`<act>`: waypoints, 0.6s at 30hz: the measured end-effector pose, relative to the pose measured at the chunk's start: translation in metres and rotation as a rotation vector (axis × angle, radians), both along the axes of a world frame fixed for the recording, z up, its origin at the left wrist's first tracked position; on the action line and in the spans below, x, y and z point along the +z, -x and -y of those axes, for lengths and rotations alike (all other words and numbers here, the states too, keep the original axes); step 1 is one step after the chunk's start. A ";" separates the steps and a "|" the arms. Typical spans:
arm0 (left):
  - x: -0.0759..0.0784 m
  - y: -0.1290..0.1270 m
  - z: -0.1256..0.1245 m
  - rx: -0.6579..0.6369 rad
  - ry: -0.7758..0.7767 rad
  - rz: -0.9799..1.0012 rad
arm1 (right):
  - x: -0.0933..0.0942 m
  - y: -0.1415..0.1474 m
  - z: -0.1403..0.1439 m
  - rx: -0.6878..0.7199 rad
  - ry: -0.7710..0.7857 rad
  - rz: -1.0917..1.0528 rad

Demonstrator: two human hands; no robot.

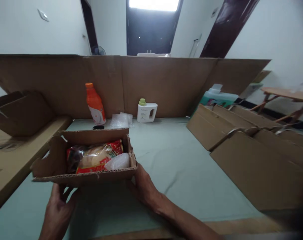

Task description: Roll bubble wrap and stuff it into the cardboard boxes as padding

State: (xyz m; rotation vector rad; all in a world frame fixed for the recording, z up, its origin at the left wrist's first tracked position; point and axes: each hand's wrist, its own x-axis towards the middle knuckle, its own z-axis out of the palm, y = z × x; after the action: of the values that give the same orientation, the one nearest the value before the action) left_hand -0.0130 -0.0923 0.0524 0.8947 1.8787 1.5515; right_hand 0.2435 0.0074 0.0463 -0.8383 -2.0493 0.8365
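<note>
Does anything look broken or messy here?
The small cardboard box both hands hold has a torn, ragged front edge. The orange bottle behind it leans sideways instead of standing straight. Nothing looks spilled.

Both hands [57,208] [143,186] hold an open cardboard box [91,178] of snack packets [96,156].

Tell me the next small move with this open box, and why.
Probably fold the near flap over. The cardboard box sits open with a snack packet and a clear bag inside, and the left hand and right hand already grip its near edge.
</note>
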 end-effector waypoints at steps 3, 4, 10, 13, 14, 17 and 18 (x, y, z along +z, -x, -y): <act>0.001 -0.009 -0.023 -0.109 -0.007 0.005 | 0.002 -0.010 -0.017 -0.090 0.037 0.020; 0.000 -0.018 -0.036 -0.179 -0.002 -0.008 | 0.002 -0.023 -0.021 -0.137 0.072 0.042; -0.005 -0.109 -0.119 -0.560 -0.006 -0.353 | 0.000 -0.137 -0.018 -0.553 0.212 0.154; -0.003 -0.160 -0.161 -0.729 -0.041 -0.310 | -0.008 -0.184 -0.018 -0.756 0.187 0.193; -0.002 -0.176 -0.176 -0.767 -0.047 -0.276 | -0.011 -0.196 -0.021 -0.803 0.179 0.198; 0.002 -0.223 -0.226 -0.835 -0.090 -0.193 | -0.020 -0.223 -0.036 -0.899 0.141 0.186; 0.003 -0.238 -0.243 -0.854 -0.107 -0.167 | -0.023 -0.229 -0.042 -0.917 0.123 0.173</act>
State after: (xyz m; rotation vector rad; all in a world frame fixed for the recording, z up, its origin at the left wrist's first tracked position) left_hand 0.2252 0.1504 0.0550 1.6360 1.2242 1.0552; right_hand 0.4723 0.0491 0.0229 -1.7655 -1.4747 0.3674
